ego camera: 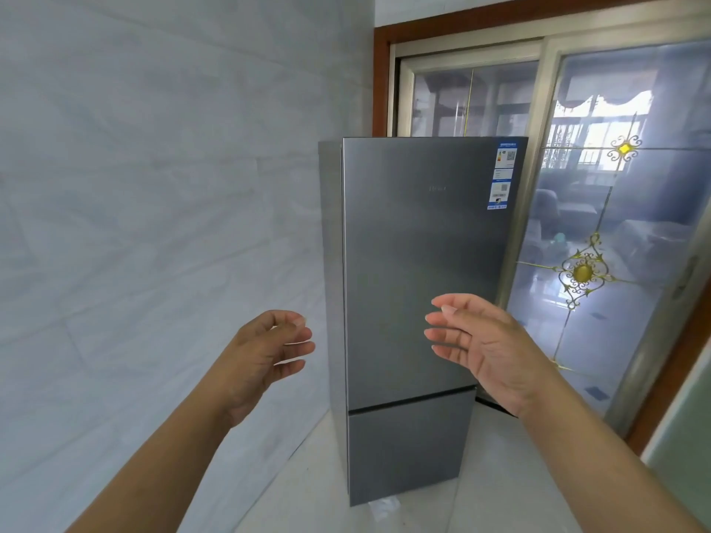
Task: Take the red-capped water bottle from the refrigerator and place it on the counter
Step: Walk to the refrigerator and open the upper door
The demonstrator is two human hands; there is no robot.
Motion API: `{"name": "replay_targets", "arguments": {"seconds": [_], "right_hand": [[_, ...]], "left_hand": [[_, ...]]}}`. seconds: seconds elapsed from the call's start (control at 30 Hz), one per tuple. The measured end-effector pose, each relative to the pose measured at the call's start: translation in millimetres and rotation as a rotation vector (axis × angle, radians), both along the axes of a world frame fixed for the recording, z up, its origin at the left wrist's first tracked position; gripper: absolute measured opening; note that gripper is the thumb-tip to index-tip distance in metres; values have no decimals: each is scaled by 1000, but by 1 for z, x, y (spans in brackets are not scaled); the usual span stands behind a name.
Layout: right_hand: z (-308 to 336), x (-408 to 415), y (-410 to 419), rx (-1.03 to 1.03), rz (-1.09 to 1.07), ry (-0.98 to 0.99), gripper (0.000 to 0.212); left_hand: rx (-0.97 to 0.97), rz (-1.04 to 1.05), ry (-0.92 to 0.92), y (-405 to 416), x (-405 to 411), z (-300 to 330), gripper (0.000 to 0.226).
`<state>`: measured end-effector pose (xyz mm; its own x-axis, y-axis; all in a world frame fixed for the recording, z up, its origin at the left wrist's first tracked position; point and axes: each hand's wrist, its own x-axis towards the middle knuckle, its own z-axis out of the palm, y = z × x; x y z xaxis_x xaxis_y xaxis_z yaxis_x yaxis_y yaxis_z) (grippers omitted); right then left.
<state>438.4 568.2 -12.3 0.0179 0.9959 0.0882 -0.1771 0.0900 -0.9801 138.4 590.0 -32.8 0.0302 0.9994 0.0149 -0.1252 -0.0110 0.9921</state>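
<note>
A tall grey two-door refrigerator (419, 240) stands in the corner ahead, both its upper door and lower door (408, 452) closed. The red-capped water bottle is hidden from view. My left hand (265, 352) is raised to the left of the fridge, fingers curled and apart, holding nothing. My right hand (488, 344) is held in front of the upper door's lower right part, palm turned left, fingers spread, empty. Neither hand touches the fridge.
A pale marbled tiled wall (154, 225) runs along the left up to the fridge. A sliding glass door (615, 225) with gold ornaments and a brown wooden frame stands right of the fridge. Light floor tiles (500, 494) lie below.
</note>
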Motion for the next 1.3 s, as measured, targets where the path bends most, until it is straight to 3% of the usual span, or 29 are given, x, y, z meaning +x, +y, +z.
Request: {"name": "replay_targets", "arguments": {"seconds": [0.63,0.9,1.3], "right_hand": [[3,-52,121,-12,-172,2,15],[3,-42,182,-2,-137,-4,17],[24,-10,302,38,30,27,16]], "left_hand": [[7,-185,-30,167,-36,5,20],[4,-143,6,221,-29,1,28],[38,13,-4,295,-6,13,21]]}}
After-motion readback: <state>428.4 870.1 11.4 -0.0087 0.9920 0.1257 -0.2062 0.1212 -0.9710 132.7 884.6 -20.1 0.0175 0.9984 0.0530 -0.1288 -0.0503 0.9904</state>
